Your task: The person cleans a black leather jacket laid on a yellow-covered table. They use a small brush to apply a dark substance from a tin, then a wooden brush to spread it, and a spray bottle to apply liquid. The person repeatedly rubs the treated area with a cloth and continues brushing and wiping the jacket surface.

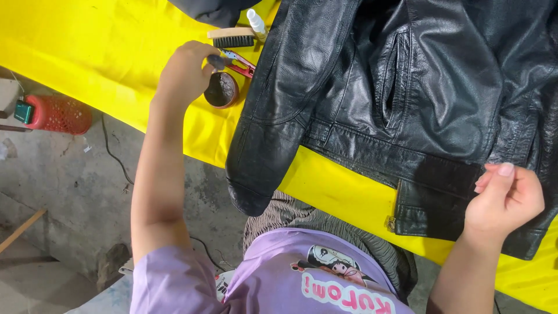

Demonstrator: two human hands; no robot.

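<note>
The left hand [185, 72] was stretched out over the small round open tin of dark polish [221, 89], with its fingers pinched on a little dark pad [216, 60] that hung just above the tin. The right hand [504, 197] was far off on the other side, its fingers curled on the bottom edge of the big black leather jacket [407, 87], holding that hem down on the bright yellow cloth-covered table [99, 52]. The jacket lay spread open across the table, one sleeve hanging over the near edge — the tin sat just beside that sleeve, close to it but apart. It looked like the step in hand was getting polish onto the pad, and I judged the rubbing had not moved on to the hem the right hand was holding. The next move would call for a light dab so the pad does not get too much, then a long carry across to the jacket while the right hand holds the leather flat. Just past the tin lay a pair of small red-handled snips [239, 63], touching or nearly touching it, then a wooden brush with black bristles [232, 38] and a small white spray bottle [256, 22]. Down on the grey floor lay a red mesh basket [58, 114].
</note>
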